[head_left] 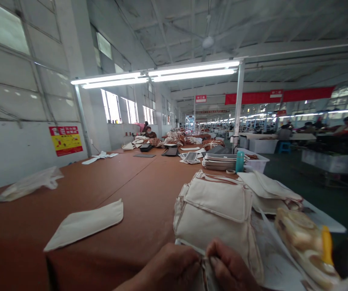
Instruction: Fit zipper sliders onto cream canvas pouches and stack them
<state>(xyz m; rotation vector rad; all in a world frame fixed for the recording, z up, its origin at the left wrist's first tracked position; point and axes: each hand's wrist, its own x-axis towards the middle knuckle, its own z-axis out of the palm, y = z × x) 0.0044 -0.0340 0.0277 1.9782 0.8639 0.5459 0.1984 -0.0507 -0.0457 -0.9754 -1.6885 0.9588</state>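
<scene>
At the bottom of the head view, my left hand (174, 266) and my right hand (227, 262) are close together, fingers closed on the edges of a pale fabric piece (208, 277) with a brown edge. Most of that piece is hidden by the hands and the frame's lower edge. Just beyond them lies a stack of cream bag panels (216, 202) with flaps and brown edging. A single cream flap piece (85, 224) rests flat on the brown table to the left.
The brown table (137, 178) stretches far ahead. To the right are more cream pieces (271, 190), a stained glue container (301, 234) with a yellow handle (327, 244), and a teal bottle (240, 161) beside stacked panels (219, 161). A plastic bag (31, 184) lies left. People sit farther off.
</scene>
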